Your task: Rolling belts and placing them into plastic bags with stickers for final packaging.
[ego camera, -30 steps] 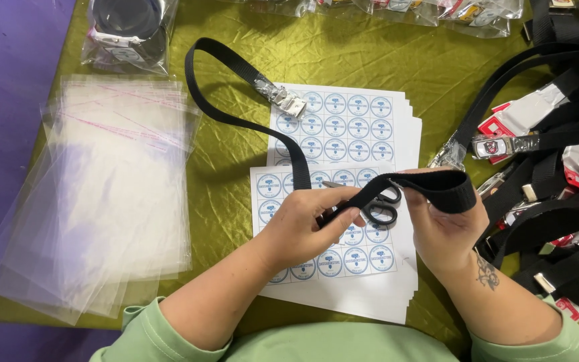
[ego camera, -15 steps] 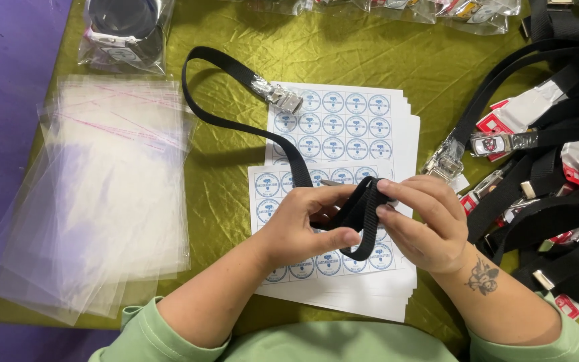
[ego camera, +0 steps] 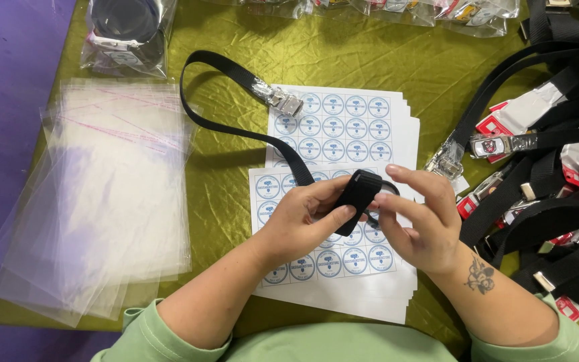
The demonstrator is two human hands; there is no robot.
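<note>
A black webbing belt [ego camera: 236, 131] loops across the green cloth, its silver buckle [ego camera: 285, 102] resting on the upper sticker sheet. The belt's other end is rolled into a small coil [ego camera: 358, 191] between both hands. My left hand [ego camera: 306, 218] pinches the coil from the left with thumb and fingers. My right hand [ego camera: 420, 218] grips it from the right, fingers curled over its top. Both hands hover above the lower sheet of round blue stickers [ego camera: 323, 261].
A stack of clear plastic bags [ego camera: 112, 194] lies at the left. A pile of black belts with buckles and red-and-white tags [ego camera: 551, 174] fills the right side. Bagged belts [ego camera: 125, 33] sit along the far edge. The green cloth [ego camera: 222, 194] covers the table.
The belt end has been rolled up from a loose flat fold into a tight coil. Both hands have closed in around it above the sticker sheets.
</note>
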